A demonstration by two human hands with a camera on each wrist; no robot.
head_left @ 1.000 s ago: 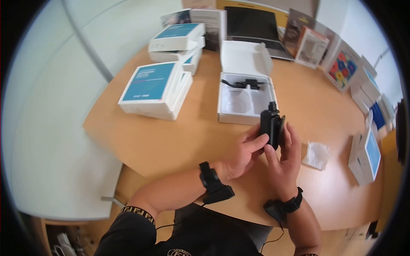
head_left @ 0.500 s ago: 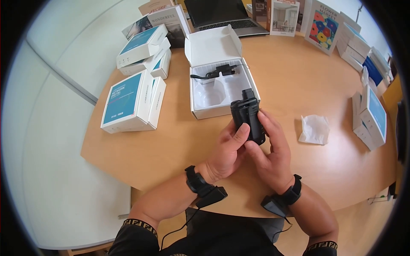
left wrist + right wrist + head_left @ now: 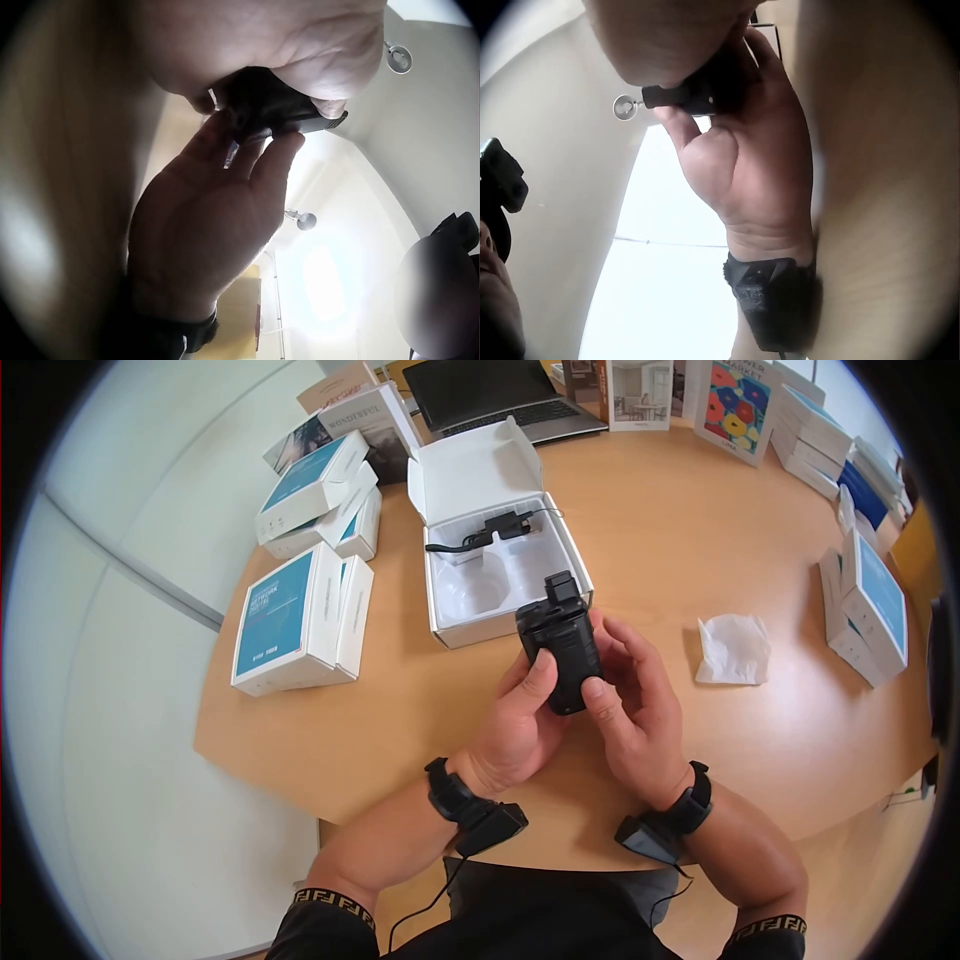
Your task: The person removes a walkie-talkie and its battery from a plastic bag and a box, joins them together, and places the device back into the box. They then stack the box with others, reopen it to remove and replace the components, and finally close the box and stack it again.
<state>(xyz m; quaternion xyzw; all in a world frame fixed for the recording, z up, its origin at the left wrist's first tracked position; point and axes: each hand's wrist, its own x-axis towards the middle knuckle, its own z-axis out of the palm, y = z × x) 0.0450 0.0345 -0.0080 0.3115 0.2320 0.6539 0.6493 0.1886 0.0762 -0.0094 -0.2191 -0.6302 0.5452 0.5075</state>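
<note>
A small black handheld device [image 3: 570,660] with a short block standing up from its top end is held over the table, just in front of the open white box. My left hand [image 3: 518,725] grips its left side, thumb laid on the broad face. From the right, my right hand [image 3: 640,720] holds the lower corner with its thumb, other fingers bent behind. In the left wrist view the dark device [image 3: 270,105] sits between both hands. The right wrist view shows the device [image 3: 682,97] in the left hand, partly hidden by the nearer palm.
The white box [image 3: 470,632] has its lid up, with a black adapter and cable [image 3: 505,525] in its moulded insert. White-and-blue boxes [image 3: 275,615] stand at left, others [image 3: 872,595] at right. A crumpled white sheet [image 3: 733,650] lies right of my hands. A laptop [image 3: 490,400] stands behind.
The device has turned from nearly edge-on to show its broad face. Both hands keep hold of it, the right hand's fingers shifting slightly. The head view has swung, shifting the table's things.
</note>
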